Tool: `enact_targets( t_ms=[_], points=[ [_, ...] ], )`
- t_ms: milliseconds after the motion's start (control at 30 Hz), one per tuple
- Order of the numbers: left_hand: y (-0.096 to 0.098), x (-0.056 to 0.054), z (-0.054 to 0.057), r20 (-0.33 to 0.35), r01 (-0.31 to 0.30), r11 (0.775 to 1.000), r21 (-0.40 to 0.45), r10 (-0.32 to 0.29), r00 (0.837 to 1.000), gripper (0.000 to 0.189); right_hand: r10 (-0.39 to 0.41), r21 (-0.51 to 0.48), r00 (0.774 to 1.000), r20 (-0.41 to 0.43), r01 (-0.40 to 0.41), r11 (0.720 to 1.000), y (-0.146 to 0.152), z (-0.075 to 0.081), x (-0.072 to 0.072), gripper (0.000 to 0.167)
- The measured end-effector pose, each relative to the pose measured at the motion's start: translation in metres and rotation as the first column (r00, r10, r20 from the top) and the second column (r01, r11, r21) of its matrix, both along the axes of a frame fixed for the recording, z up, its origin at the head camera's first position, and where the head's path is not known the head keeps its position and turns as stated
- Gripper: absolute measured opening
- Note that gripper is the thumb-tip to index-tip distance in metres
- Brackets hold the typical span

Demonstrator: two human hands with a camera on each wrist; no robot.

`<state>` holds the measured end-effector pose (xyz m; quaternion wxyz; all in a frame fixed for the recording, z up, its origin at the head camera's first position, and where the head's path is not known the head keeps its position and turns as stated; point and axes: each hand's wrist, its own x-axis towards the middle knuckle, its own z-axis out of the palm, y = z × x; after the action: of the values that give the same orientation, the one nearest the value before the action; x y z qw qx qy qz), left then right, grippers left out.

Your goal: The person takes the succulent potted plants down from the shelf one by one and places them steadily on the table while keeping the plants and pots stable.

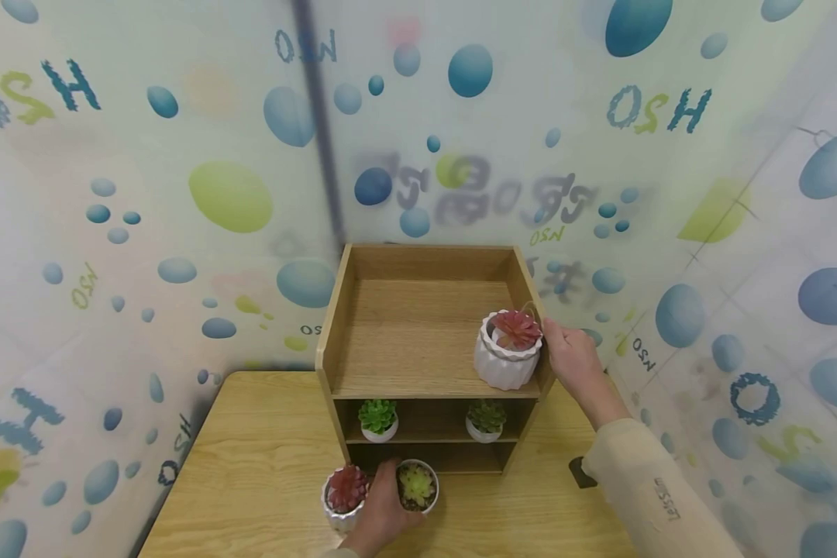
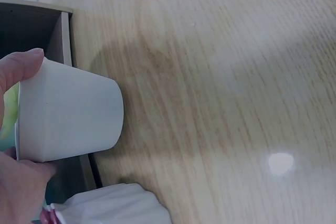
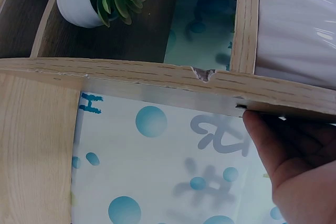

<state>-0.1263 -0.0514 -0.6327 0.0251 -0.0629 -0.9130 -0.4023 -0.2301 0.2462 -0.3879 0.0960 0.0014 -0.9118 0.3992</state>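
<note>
My left hand (image 1: 384,511) grips a plain white pot (image 2: 73,111) with a pale green succulent (image 1: 416,486), thumb and fingers at its rim. In the left wrist view the pot is tilted onto its side, in front of the shelf's lower opening. Just left of it stands a ribbed white pot (image 1: 339,521) with a dark red succulent (image 1: 347,488). My right hand (image 1: 573,360) touches the outer right side of the wooden shelf (image 1: 418,333), its thumb against the panel (image 3: 157,74). Another ribbed pot (image 1: 505,368) with a red succulent stands on the top board beside that hand.
On the middle board are two small white pots, one with a bright green succulent (image 1: 377,416) at left, one with a darker green succulent (image 1: 486,416) at right. A small black object (image 1: 582,472) lies near the right sleeve. Patterned curtains surround the wooden table (image 1: 251,457).
</note>
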Motion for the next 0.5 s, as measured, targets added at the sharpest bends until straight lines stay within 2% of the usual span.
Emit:
enact_targets(
  t_ms=[500],
  points=[
    [-0.0014,0.0043,-0.0076,-0.021,-0.025,1.0,0.016,0.026,0.999,0.094,-0.005,-0.005,1.0,0.01,0.005,1.0,-0.0014,0.0007,0.0,0.058]
  ],
)
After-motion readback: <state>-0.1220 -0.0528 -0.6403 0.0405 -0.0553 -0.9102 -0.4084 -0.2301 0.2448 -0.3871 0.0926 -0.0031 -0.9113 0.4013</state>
